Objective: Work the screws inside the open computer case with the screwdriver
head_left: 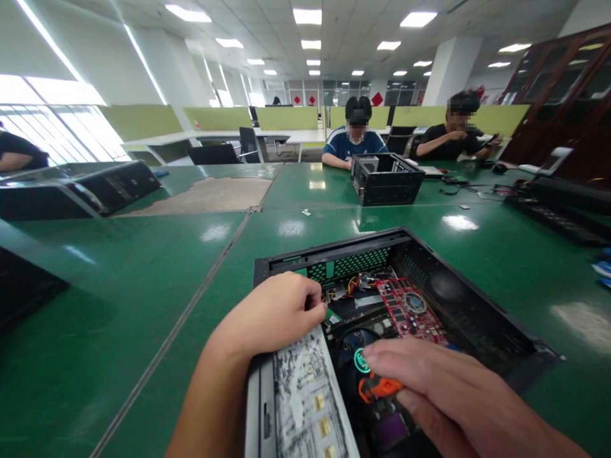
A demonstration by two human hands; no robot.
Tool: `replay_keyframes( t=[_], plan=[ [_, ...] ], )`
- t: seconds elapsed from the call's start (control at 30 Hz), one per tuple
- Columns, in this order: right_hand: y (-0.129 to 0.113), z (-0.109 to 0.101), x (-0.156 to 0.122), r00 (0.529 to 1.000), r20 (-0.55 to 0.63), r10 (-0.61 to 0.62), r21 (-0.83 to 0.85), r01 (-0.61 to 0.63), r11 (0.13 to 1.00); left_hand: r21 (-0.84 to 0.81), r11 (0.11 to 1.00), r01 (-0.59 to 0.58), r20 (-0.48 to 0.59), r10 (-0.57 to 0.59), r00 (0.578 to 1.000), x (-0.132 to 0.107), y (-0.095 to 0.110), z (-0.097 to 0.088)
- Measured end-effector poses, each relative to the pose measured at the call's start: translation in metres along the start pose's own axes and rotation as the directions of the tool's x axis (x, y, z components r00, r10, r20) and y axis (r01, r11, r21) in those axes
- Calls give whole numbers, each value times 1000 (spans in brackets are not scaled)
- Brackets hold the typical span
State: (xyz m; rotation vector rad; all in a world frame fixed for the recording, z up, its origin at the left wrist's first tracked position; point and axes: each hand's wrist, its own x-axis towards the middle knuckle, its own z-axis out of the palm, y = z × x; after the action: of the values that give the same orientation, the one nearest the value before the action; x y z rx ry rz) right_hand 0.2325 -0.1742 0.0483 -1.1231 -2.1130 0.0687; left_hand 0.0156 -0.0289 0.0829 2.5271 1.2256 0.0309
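Note:
An open black computer case [334,248] lies in front of me with its inside showing. My left hand [281,312] reaches over the drive cage [305,394], its fingers curled and pinching at the end of a small green circuit board [333,316]. Over the round cooling fan [344,343] is my right hand [443,388], fingers stretched together and thumb below. Between them sits an orange-and-black handle [382,385]; its far part and exact kind are hidden. A red graphics card [405,308] and coloured cables [353,284] lie farther inside.
Across the green table [191,254], one person [356,143] sits behind another black case [391,184]; a second person [449,137] sits to the right. More cases [114,184] lie at left. Cables [470,189] and a dark chassis [558,203] are at right.

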Motion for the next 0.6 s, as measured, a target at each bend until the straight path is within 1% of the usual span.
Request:
replay_keyframes(
  t=[0.27, 0.5, 0.6],
  plan=[
    [0, -3, -1, 999, 10, -32, 10, 31, 999, 1, 1000, 0, 0, 0, 1000, 0, -2, 0],
    [-2, -1, 10, 995, -47, -91, 43, 93, 995, 5, 1000, 3, 2, -3, 1000, 0, -2, 1],
    [-1, -1, 9, 995, -43, -90, 38, 91, 995, 9, 1000, 5, 3, -5, 1000, 1, -2, 1]
  ],
)
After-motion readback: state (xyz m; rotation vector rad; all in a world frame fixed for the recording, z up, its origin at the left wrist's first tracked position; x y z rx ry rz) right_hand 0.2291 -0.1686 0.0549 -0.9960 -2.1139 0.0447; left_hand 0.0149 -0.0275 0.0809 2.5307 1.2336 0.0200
